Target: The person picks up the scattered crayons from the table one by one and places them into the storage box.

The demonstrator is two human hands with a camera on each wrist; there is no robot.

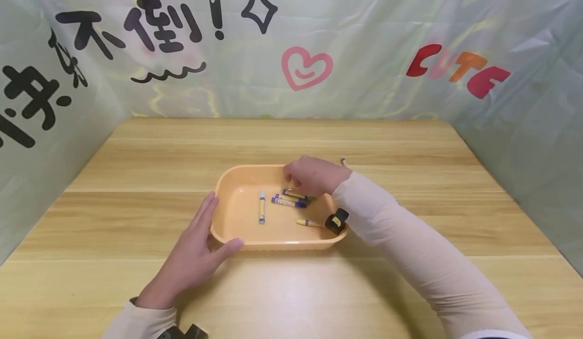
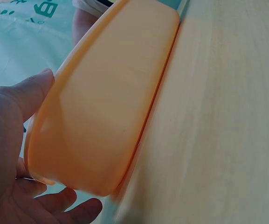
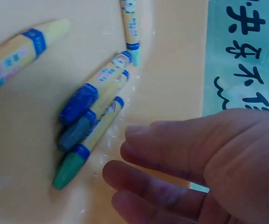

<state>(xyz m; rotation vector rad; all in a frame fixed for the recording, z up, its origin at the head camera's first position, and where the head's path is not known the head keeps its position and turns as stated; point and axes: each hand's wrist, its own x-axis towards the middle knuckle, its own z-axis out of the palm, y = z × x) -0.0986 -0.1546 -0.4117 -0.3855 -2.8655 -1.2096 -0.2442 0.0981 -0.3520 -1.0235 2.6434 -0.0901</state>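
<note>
A peach plastic basin (image 1: 287, 244) stands on the table. My left hand (image 1: 191, 255) holds its near left corner, thumb on the front rim and fingers along the left wall. Over the basin's back right part hangs my right hand (image 1: 314, 174), fingers loosely bent, nothing visible between them. Close by its fingertips lie a dark blue crayon (image 3: 80, 100), a grey-blue crayon (image 3: 76, 133) and a green crayon (image 3: 71, 165), side by side in the basin. A light blue crayon (image 1: 262, 207) lies left of them, and a yellow crayon (image 1: 309, 222) nearer the front.
Behind the basin, partly hidden by the right wrist, another crayon (image 1: 343, 162) lies on the wooden table (image 1: 291, 288). A printed cloth (image 1: 364, 20) hangs around the table's back and sides. The right wrist camera (image 1: 337, 221) overlaps the basin's right rim.
</note>
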